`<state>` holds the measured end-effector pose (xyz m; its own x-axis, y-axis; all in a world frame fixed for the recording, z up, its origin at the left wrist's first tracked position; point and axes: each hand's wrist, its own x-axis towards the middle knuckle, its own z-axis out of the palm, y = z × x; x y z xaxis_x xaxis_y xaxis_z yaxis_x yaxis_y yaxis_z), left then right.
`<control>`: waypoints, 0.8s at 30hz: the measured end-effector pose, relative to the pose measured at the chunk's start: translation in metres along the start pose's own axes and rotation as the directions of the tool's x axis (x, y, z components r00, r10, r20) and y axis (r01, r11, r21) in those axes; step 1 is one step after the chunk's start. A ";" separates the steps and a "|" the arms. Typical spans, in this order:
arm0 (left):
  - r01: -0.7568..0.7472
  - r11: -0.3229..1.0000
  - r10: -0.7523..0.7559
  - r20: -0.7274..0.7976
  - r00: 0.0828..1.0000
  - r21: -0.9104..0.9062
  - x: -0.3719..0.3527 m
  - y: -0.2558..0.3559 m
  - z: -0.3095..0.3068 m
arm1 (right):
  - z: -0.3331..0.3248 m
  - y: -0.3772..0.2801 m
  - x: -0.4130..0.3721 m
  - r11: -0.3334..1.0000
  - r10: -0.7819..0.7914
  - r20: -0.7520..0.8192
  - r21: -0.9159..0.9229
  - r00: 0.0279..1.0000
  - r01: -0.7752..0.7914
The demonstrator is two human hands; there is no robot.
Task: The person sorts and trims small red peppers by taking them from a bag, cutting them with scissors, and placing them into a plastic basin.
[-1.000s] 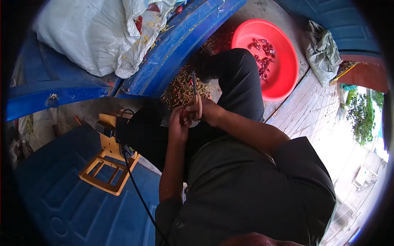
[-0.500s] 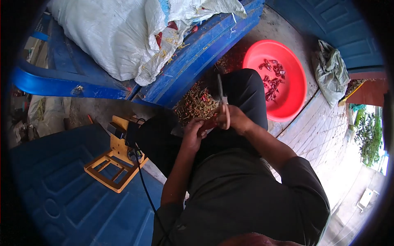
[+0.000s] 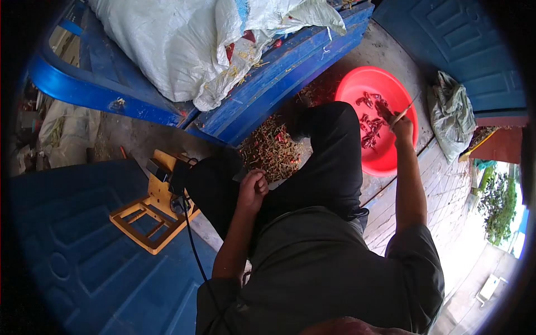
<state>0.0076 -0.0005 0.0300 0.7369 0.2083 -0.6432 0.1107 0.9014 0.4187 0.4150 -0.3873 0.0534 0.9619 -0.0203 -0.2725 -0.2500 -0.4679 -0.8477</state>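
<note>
My right hand point(image 3: 403, 132) is over the red plastic basin point(image 3: 410, 146), holding scissors point(image 3: 398, 118) with a blade pointing up and to the right. Dark red dried chillies point(image 3: 368, 127) lie in pieces inside the basin, and some dark red pieces are right by my fingers. Above my lap, my left hand point(image 3: 254, 184) is closed with curled fingers; whatever may be inside it is hidden. Just beyond that hand, a heap of cut stems with red bits point(image 3: 272, 148) lies between my legs.
A white woven sack point(image 3: 162, 50), with red chillies showing at its mouth, rests on a blue bench point(image 3: 251, 106). A wooden stand point(image 3: 153, 223) with a black device and cable is at left. A crumpled sack point(image 3: 452, 114) lies right of the basin.
My right hand has moved from my lap out to the basin with the scissors. The red chilli seen between my hands has left that spot. My left hand has drawn slightly back and curled.
</note>
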 end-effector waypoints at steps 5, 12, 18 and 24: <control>-0.034 0.999 0.034 0.024 0.999 -0.024 0.006 0.003 0.006 | -0.009 0.033 0.041 0.950 -0.059 -0.141 -0.313 0.988 0.012; -0.023 1.000 0.024 0.031 0.999 -0.016 0.010 0.000 0.001 | 0.074 -0.125 -0.010 0.798 -0.213 0.101 -0.556 0.972 0.233; -0.058 0.996 0.060 0.033 0.998 -0.061 0.006 0.005 0.001 | 0.196 -0.233 0.068 0.735 -0.426 0.320 -0.422 0.846 0.530; -0.100 0.985 0.102 0.008 0.995 -0.143 0.005 0.005 -0.023 | 0.289 -0.286 0.033 0.613 -0.742 0.218 -0.162 0.634 0.773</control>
<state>-0.0031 0.0141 0.0143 0.7494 0.2961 -0.5922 -0.0596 0.9210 0.3850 0.4860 0.0016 0.1556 0.7716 0.5267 0.3567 0.6081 -0.4460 -0.6567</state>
